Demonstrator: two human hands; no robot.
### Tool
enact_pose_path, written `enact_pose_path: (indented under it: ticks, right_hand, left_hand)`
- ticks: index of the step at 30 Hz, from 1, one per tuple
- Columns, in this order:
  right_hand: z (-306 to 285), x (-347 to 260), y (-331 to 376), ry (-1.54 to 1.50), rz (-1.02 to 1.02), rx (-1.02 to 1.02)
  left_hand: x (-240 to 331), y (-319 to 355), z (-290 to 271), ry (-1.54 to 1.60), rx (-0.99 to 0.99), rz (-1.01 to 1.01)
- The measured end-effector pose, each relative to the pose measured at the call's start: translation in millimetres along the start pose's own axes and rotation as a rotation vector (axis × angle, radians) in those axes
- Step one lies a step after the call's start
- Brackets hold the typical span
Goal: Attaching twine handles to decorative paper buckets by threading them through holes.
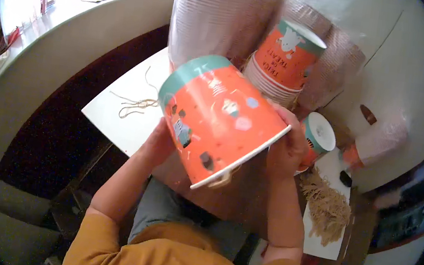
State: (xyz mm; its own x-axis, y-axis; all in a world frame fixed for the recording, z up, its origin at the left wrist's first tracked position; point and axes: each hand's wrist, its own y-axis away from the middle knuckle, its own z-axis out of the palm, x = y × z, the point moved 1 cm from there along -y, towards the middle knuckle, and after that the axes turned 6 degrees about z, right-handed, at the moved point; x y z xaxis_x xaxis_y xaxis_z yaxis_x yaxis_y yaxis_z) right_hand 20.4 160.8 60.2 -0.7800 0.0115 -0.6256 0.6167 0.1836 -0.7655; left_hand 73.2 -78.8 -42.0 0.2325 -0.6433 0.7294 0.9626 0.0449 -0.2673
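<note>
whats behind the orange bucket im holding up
Behind the orange bucket: a stack of matching orange tubs and bagged clear cups. The tabletop directly behind it is covered.

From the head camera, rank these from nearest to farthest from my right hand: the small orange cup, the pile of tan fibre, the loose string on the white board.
From the right hand:
1. Small orange cup, just right of it.
2. Tan fibre pile, lower right.
3. Loose string, far left on the white board.

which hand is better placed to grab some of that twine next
Right, probably. The right hand grips the orange bucket at its rim, on the same side as the twine bundle lying just below it. The left hand is across the bucket, nearer only a few loose strands.
</note>
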Motion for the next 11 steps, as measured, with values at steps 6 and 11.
enact_pose_path:
  ticks: [6, 11]
  right_hand:
    - [-40, -66, -26, -0.159, 0.407, -0.526]
    - [-84, -136, -47, -0.281, 0.217, -0.667]
  left_hand:
    - [60, -34, 40, -0.137, -0.317, 0.429]
    - [136, -22, 152, -0.384, -0.361, 0.775]
